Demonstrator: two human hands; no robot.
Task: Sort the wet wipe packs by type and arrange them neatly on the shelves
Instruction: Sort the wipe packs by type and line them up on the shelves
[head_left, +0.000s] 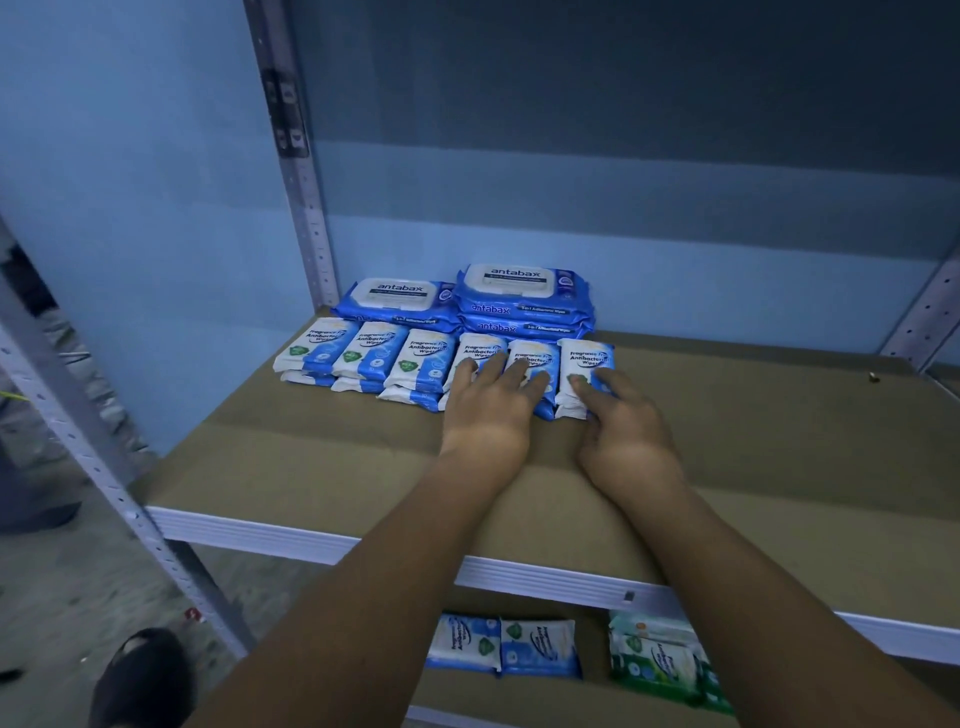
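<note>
Six stacks of white-and-blue plastic wipe packs (374, 353) line the brown shelf (753, 441) near its back-left corner; left grip (488, 400) rests flat-fingered, right grip (623, 421) pinches the end pack (584, 358), likely squaring the row.

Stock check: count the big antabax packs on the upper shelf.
3. One big pack lies at the back left; two more are stacked right of it, upper pack on lower pack. The small packs in front may hide others.
</note>
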